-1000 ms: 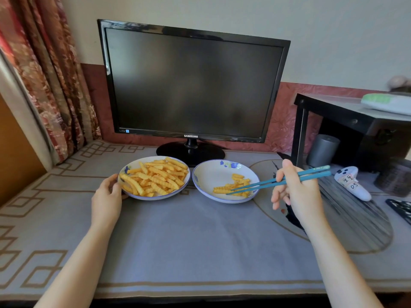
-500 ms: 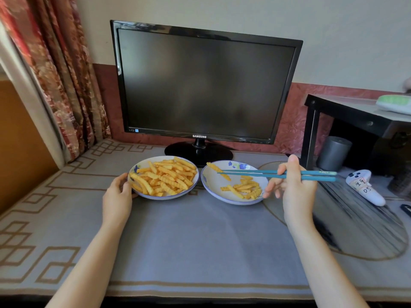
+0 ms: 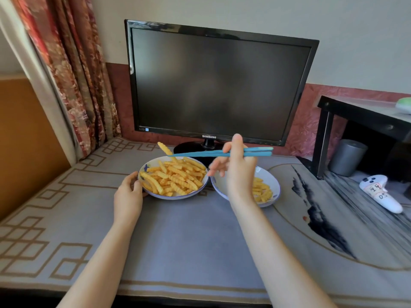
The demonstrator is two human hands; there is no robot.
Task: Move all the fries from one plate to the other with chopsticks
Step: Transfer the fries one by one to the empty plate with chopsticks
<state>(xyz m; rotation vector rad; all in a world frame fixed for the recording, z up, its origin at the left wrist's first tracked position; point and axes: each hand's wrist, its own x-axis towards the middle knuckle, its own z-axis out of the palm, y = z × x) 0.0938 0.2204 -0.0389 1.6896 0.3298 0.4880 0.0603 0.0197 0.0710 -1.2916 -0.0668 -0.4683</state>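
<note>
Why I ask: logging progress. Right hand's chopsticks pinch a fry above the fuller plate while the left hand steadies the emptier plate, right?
In the head view the left hand holds the fuller plate, not the emptier plate; the right hand's chopsticks pinch a fry above it.

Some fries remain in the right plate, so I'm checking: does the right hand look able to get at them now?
Probably yes. The right hand hangs directly over that right plate, nothing between it and the fries. But its chopsticks pinch a fry above the left plate; that needs dropping first.
</note>
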